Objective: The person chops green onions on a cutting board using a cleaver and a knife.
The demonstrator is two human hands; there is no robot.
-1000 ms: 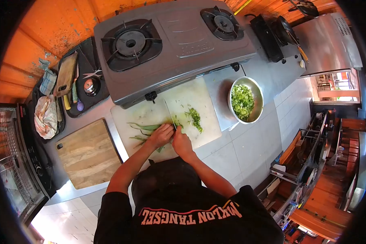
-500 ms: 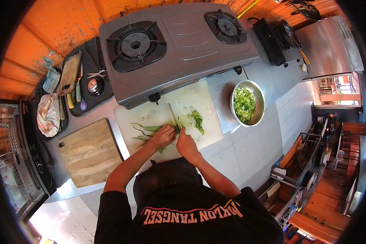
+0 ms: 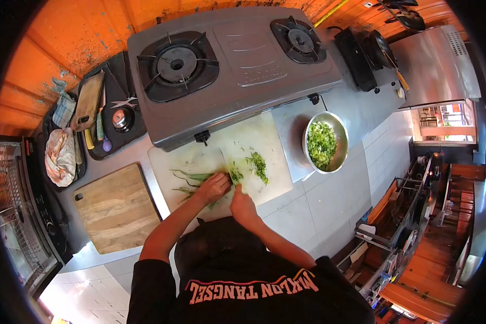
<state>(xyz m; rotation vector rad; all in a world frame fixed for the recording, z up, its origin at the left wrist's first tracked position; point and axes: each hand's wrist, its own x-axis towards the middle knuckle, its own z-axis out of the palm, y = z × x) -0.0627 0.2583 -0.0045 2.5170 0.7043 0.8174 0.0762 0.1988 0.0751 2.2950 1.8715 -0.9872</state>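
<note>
Green stalks [image 3: 193, 176] lie on the left part of the white cutting board [image 3: 271, 143], loose ends fanned out leftward, other ends under the left hand [image 3: 215, 187]. Head view, the only one: left grip closed down over the stalks, fingers bunched, right beside the blade. Right hand [image 3: 243, 206] grip wrapped round the handle of a knife [image 3: 226, 161]; blade points away from the body, toward the stove [image 3: 248, 48]. Can't tell if the edge touches the board. Chopped bits [image 3: 237, 173] just right of the blade; chopped pile [image 3: 258, 167] a little further right, same board, apart from both hands. Metal bowl [image 3: 341, 155] right of the board, near the front edge of the counter [image 3: 356, 102], chopped greens [image 3: 321, 144] inside, light and dark green mixed. Stove has two burners, sits behind the cutting board. Wooden board [image 3: 117, 208] left of the white one, flat, hand slot near one corner. Further left, black tray [image 3: 121, 142] with scissors [image 3: 124, 102] and small metal cup [image 3: 122, 119]; crumpled cloth [image 3: 60, 156] beside it.
</note>
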